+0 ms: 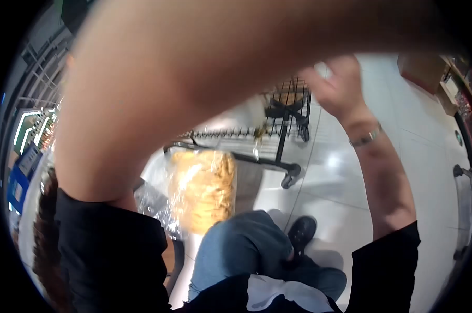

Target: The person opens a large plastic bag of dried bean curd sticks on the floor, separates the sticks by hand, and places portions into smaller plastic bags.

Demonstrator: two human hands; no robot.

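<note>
My left forearm, bare and blurred, sweeps across the top of the view very close to the camera. The left hand at its end is out of sight, so what it touches cannot be seen. My right hand [341, 89], with a band at its wrist, is raised beyond that forearm. Its thumb and fingers are apart, with no object visible between them, though the forearm partly covers the fingertips. Nearest to it is a black wire cart [285, 122] on casters. A clear plastic bag of yellowish-tan food [207, 188] lies near my knee.
Pale floor tiles [330, 180] spread around the cart and my dark shoe [302, 233]. At the upper right stands a brown box [422, 70] beside shelving. A blue box [22, 177] and lit shelves are at the far left.
</note>
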